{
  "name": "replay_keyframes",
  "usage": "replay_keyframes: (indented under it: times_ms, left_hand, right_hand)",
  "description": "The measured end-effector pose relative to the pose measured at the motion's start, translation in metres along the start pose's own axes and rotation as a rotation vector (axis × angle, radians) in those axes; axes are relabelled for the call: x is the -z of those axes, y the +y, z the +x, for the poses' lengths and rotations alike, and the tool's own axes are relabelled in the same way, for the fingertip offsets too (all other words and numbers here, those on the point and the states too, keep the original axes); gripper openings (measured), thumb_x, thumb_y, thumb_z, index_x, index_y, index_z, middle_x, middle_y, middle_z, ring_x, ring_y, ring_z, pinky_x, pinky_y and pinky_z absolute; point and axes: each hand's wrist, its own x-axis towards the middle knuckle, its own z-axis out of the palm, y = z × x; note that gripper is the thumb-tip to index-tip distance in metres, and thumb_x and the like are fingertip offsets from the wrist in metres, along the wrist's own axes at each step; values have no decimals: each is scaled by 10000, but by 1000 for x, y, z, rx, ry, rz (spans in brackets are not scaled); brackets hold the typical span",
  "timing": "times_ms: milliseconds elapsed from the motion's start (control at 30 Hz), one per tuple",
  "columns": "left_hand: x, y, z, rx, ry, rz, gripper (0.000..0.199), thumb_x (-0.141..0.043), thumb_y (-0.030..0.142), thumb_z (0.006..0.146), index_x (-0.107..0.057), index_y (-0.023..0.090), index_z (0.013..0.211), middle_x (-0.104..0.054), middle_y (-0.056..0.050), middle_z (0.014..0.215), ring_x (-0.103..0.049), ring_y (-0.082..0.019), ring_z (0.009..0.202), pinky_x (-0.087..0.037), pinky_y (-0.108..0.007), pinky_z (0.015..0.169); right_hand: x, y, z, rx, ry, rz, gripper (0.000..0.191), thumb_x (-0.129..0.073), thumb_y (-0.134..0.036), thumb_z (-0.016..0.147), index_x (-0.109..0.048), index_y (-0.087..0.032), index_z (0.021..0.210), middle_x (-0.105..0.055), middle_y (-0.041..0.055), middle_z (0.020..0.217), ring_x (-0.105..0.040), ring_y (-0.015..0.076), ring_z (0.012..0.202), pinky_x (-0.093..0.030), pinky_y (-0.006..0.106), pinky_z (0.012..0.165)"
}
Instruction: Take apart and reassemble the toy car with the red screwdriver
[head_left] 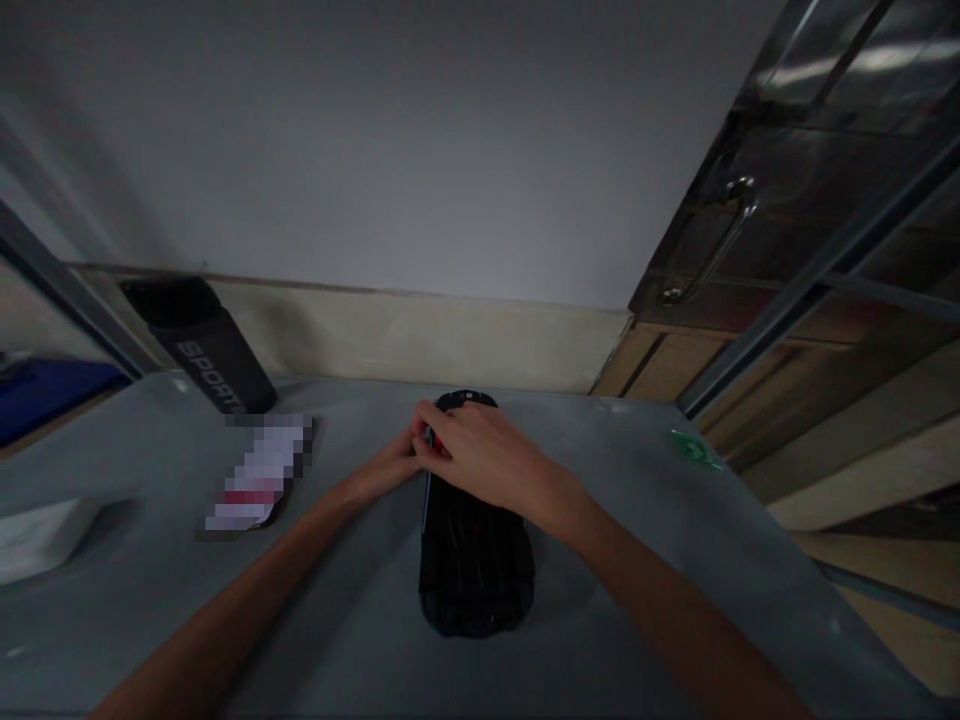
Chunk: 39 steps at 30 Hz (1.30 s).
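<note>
A black, elongated object, shaped like a toy car lying underside up, rests lengthwise on the grey table. My right hand lies across its far half, fingers bent and pinched together at the left edge. Against those fingertips, my left hand has its own fingers closed at the same edge. A small red and green bit shows between the two hands; most of it is covered, so its kind cannot be made out.
On the left, a dark bottle marked "SPORT" stands near the wall, with a blurred-out phone-sized item before it. A white box sits at the left edge. A green wrapper lies right. Metal frame posts flank the table.
</note>
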Motion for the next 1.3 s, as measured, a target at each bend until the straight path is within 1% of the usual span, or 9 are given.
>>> replay_keyframes:
  times_ms: [167,267,467,600,733,900,1100,1200,1300]
  left_hand:
    - [0,-2,1,1,-20,-4,597,-706,481,844,-604,163,1338,-718,-137,1349,-617,-371,1328,-487,-516,1175]
    - [0,-1,1,-14,-22,-6,577,-706,480,865,-598,160,1332,-723,-122,1325,-615,-363,1317,-471,-508,1189]
    - [0,3,-2,-5,-7,-12,754,-745,527,828,-535,159,1452,-640,-156,1488,-535,-407,1425,-433,-517,1222]
    - [0,6,-3,20,-24,-23,766,-694,597,872,-534,162,1482,-651,-157,1493,-542,-409,1434,-439,-530,1223]
    - [1,5,-1,-5,0,-17,863,-767,584,805,-501,174,1517,-567,-160,1600,-477,-419,1495,-371,-531,1278]
    - [0,1,-1,10,-28,-67,647,-719,545,868,-600,201,1404,-685,-134,1461,-577,-382,1417,-438,-505,1223]
    - [-4,12,-3,49,28,-94,693,-774,478,825,-591,187,1426,-684,-140,1467,-587,-398,1433,-488,-450,1178]
    - [-7,17,-3,59,13,-170,766,-796,466,829,-510,229,1499,-558,-134,1623,-551,-382,1477,-453,-486,1222]
    - [-10,18,-2,76,16,-240,896,-824,480,812,-409,280,1581,-397,-136,1741,-477,-374,1543,-382,-553,1276]
  right_hand:
    - [2,1,1,83,-27,73,202,-605,-168,1037,-638,-179,1235,-760,70,1002,-690,218,935,-469,321,812]
    - [3,0,1,28,-15,43,167,-588,-228,1064,-653,-181,1210,-758,74,980,-687,221,886,-470,327,788]
    - [2,1,2,82,-23,50,184,-626,-159,1031,-652,-191,1210,-756,62,995,-685,214,943,-482,328,855]
    - [-4,2,2,22,25,-44,163,-554,-249,1097,-649,-171,1205,-758,89,963,-690,235,873,-486,355,802]
    - [-8,1,2,90,41,0,190,-569,-188,1066,-618,-173,1249,-756,78,1008,-698,222,946,-493,341,863]
    - [-8,-1,2,-72,29,-82,232,-473,-297,1133,-652,-167,1203,-770,106,960,-730,250,872,-512,372,825]
    - [-5,8,-2,66,41,163,106,-569,-188,1077,-610,-207,1173,-740,87,1096,-685,231,1036,-510,371,951]
    - [-2,20,-10,32,98,353,52,-561,-223,1080,-603,-226,1111,-729,72,1113,-677,213,1044,-507,356,949]
    - [-4,48,-29,-126,291,493,125,-505,-302,1082,-606,-241,1123,-721,39,1022,-677,194,911,-510,323,839]
